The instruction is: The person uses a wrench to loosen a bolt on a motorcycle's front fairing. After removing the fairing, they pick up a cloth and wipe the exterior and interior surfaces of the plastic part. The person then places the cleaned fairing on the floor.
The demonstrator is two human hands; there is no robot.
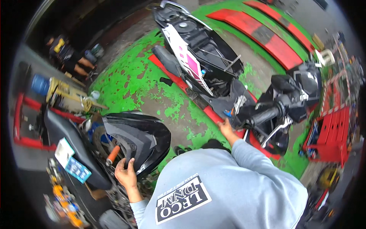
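My left hand [125,174] is beside the lower edge of a black and grey scooter body panel [140,131], thumb and curled fingers raised. Whether it grips that edge is unclear. An orange cylindrical part [113,154] sits just past the fingertips. My right hand [227,130] reaches down by the footboard of a partly stripped scooter [200,54], its fingers bent. I cannot tell if it holds anything. An orange and blue tool handle [228,112] lies on the footboard just past it. The scooter's seat bay is uncovered, and its handlebar grip [264,116] is to the right.
A black seat [77,148] at left bears a light-blue printed packet [77,169]. Red ramps [257,34] lie on the worn green floor [123,86]. A red tool cabinet [328,134] stands at right. Another person [70,55] is at the far left, near a blue water jug [40,84].
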